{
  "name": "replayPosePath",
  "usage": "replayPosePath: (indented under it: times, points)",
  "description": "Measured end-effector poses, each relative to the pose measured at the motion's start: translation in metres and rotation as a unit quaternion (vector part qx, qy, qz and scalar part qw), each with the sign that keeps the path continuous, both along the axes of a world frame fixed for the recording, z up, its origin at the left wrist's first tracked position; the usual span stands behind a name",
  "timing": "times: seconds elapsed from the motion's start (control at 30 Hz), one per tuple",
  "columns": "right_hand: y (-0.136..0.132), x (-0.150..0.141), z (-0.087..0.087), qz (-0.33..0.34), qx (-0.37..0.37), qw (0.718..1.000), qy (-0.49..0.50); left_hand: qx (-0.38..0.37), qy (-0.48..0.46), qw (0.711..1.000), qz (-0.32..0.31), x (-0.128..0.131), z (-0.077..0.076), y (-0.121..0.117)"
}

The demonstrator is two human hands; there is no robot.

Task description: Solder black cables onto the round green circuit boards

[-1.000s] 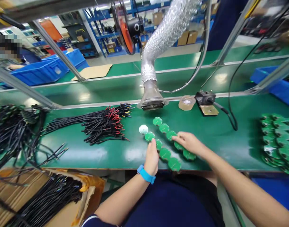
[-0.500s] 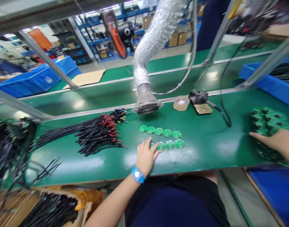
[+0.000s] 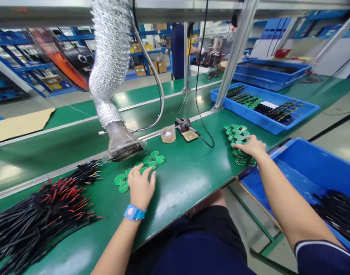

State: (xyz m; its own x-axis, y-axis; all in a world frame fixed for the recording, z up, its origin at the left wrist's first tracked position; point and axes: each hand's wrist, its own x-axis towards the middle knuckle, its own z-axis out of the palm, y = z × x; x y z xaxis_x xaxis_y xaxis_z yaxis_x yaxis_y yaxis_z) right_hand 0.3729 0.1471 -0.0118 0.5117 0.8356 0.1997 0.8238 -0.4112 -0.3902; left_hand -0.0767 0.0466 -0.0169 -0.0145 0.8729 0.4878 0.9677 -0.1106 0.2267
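My left hand [image 3: 142, 185] lies over two rows of small round green circuit boards [image 3: 160, 159] on the bench, its fingers spread and hiding some of them. Whether the fingertips press on the boards I cannot tell. Farther right, my right hand [image 3: 252, 147] rests on a block of stacked round green circuit boards [image 3: 232, 133], thumb stretched to the left and fingers apart. No board is lifted out of the stack. Left of my left hand lies a bundle of black cables [image 3: 49, 206] with red wire ends.
A fume duct nozzle [image 3: 120, 141] hangs behind the board rows. Behind them stand a small tub [image 3: 168, 135] and a soldering iron holder [image 3: 187, 130] with its cord. Blue bins [image 3: 295, 118] sit at the right; another blue bin [image 3: 309, 160], holding black cables, is lower.
My view has swung right, bringing the right-hand bins in. My left hand stays at the board rows, my right hand at the stack, its fingers now showing on top.
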Motion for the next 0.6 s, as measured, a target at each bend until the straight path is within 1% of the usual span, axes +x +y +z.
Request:
replayPosePath:
  times: [0.07, 0.1, 0.13, 0.17, 0.2, 0.23, 0.27, 0.3, 0.33, 0.37, 0.4, 0.47, 0.5, 0.53, 0.57, 0.6]
  points:
    - [-0.013, -0.016, 0.009, -0.008, 0.036, 0.999, 0.0, -0.007, -0.095, 0.993, -0.074, 0.027, 0.011, 0.0]
    - [-0.023, -0.029, 0.013, 0.0, 0.061, 0.998, -0.004, -0.026, -0.159, 0.981, -0.111, 0.043, 0.017, 0.0]
    - [-0.036, -0.046, 0.017, 0.02, 0.089, 0.996, -0.009, -0.057, -0.236, 0.959, -0.145, 0.058, 0.024, -0.001]
    - [-0.051, -0.065, 0.02, 0.055, 0.113, 0.992, -0.012, -0.098, -0.323, 0.925, -0.173, 0.074, 0.03, -0.002]
    - [-0.068, -0.087, 0.022, 0.1, 0.13, 0.986, -0.012, -0.144, -0.414, 0.878, -0.192, 0.088, 0.035, -0.002]
    - [-0.086, -0.109, 0.023, 0.148, 0.141, 0.979, -0.009, -0.184, -0.502, 0.822, -0.196, 0.101, 0.04, -0.002]
    - [-0.102, -0.131, 0.023, 0.209, 0.147, 0.967, 0.002, -0.211, -0.574, 0.768, -0.189, 0.11, 0.043, -0.002]
    - [-0.117, -0.152, 0.022, 0.284, 0.16, 0.944, 0.045, -0.218, -0.629, 0.729, -0.163, 0.117, 0.045, -0.002]
    - [-0.128, -0.17, 0.021, 0.339, 0.144, 0.924, 0.104, -0.212, -0.667, 0.703, -0.127, 0.12, 0.046, -0.001]
    - [-0.135, -0.185, 0.021, 0.366, 0.113, 0.905, 0.186, -0.194, -0.687, 0.695, -0.086, 0.12, 0.045, -0.002]
    - [-0.138, -0.198, 0.02, 0.378, 0.074, 0.881, 0.273, -0.169, -0.691, 0.702, -0.047, 0.117, 0.044, -0.003]
    - [-0.132, -0.217, 0.02, 0.378, -0.008, 0.837, 0.396, -0.128, -0.671, 0.73, 0.002, 0.105, 0.039, -0.007]
    - [-0.127, -0.223, 0.02, 0.377, -0.036, 0.821, 0.427, -0.12, -0.658, 0.743, 0.012, 0.098, 0.038, -0.01]
    - [-0.121, -0.229, 0.019, 0.381, -0.054, 0.812, 0.44, -0.118, -0.65, 0.751, 0.016, 0.092, 0.036, -0.014]
    - [-0.116, -0.234, 0.019, 0.387, -0.064, 0.806, 0.443, -0.12, -0.65, 0.75, 0.019, 0.086, 0.036, -0.018]
    - [-0.114, -0.239, 0.018, 0.391, -0.07, 0.802, 0.447, -0.126, -0.659, 0.741, 0.022, 0.081, 0.036, -0.022]
